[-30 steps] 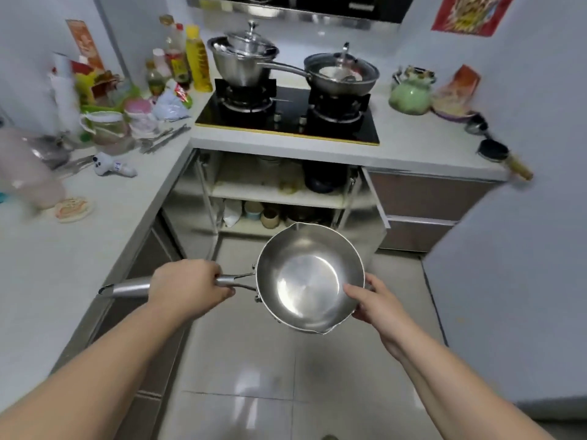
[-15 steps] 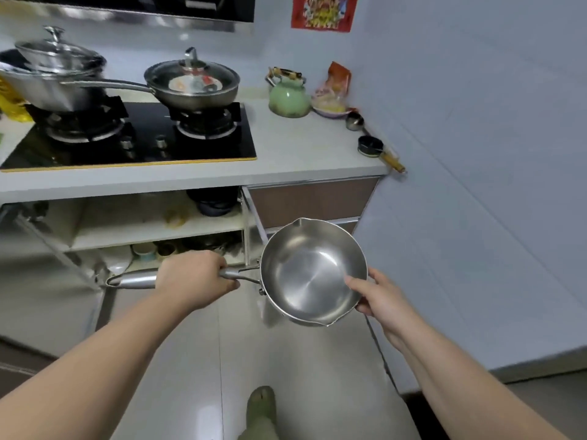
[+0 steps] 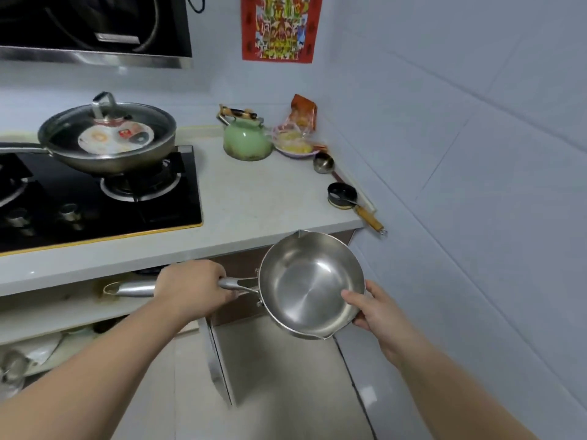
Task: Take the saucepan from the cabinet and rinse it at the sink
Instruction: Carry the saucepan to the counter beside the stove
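**Saucepan held out in both hands, in front of the counter**

Person stands w/ the saucepan (image 3: 311, 285) held in mid-air, just below the counter (image 3: 254, 201) edge and above the floor, right of the open cabinet shelves (image 3: 63, 309). Pan's long axis runs roughly horizontal, left to right: handle points left, bowl sits at the right end. Bowl is tipped so its open mouth faces up and toward the person; inside looks bare and shiny. One pour spout points up toward the counter, the other down toward the floor.

Left hand (image 3: 193, 289) is closed in a fist round the handle, near where it joins the bowl; the handle's far end sticks out past the knuckles to the left. Right hand (image 3: 374, 308) cups the bowl's right rim, thumb hooked inside over the edge, fingers curled under the outside wall.

On the counter behind: lidded frying pan (image 3: 108, 138) on the hob (image 3: 95, 201), green kettle (image 3: 247, 139) to its right, small ladle (image 3: 324, 162) and a black ring w/ wooden handle (image 3: 343, 195) near the wall. Red poster (image 3: 279, 27) hangs above.
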